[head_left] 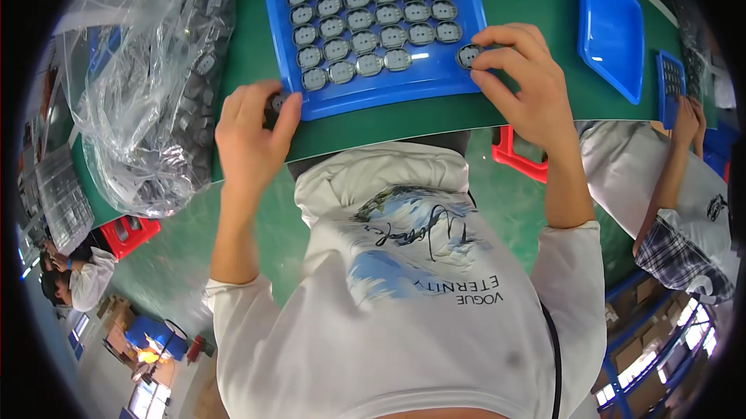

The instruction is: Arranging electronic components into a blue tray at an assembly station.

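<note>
A blue tray (373, 100) lies on the green table, with rows of small rounded grey parts (360, 20) with dark rims and small dots on their faces. At the tray's right edge, my right hand (522, 69) pinches one more such rounded grey part (468, 56) between thumb and fingers, over the right end of the front row. My left hand (255, 128) is by the tray's near left corner, its thumb and fingers closed round a dark rounded part (273, 105), mostly hidden by the fingers.
A clear plastic bag (148, 108) full of dark parts stands left of the tray. Another blue tray (614, 31) lies at the right. Beyond it a co-worker's hands (685, 120) are at a small blue tray (671, 81). Red stools (519, 156) stand below the table.
</note>
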Demonstrator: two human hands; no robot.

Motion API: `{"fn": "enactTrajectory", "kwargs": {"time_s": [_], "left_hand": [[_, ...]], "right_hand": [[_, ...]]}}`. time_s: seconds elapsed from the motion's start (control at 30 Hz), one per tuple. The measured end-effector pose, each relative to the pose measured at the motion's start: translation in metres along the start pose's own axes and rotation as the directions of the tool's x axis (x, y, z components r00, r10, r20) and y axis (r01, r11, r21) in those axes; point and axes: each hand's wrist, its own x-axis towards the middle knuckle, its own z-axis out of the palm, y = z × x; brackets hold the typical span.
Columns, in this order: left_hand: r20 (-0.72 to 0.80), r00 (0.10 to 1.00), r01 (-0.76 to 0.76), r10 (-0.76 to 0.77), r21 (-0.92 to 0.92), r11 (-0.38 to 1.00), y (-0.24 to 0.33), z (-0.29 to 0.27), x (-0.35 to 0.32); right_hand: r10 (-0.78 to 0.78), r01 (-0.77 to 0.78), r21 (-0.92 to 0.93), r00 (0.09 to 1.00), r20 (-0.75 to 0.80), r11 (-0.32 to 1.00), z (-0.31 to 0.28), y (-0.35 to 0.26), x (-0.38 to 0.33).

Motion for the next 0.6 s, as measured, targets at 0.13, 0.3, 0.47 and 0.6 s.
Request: {"fn": "enactTrajectory", "kwargs": {"time_s": [0.13,0.3,0.47,0.6], "left_hand": [[-0.169,0.97,0.185,-0.172,0.063,0.981,-0.022,0.002,-0.022],[-0.143,0.989,0.069,-0.05,0.135,0.988,-0.026,-0.005,-0.026],[0.004,0.999,-0.042,0.042,0.055,0.998,-0.042,-0.02,-0.037],[0.149,0.989,-0.016,0.02,-0.033,0.999,-0.037,-0.04,-0.041]], "right_hand": [[-0.077,0.079,-0.023,0.994,0.072,0.997,0.012,0.001,0.014],[0.011,0.007,-0.092,0.982,0.188,0.996,0.006,0.007,0.03],[0.014,0.016,-0.123,0.972,0.233,0.992,0.005,0.001,0.04],[0.043,-0.014,-0.131,0.975,0.216,0.991,0.011,-0.003,0.032]]}}
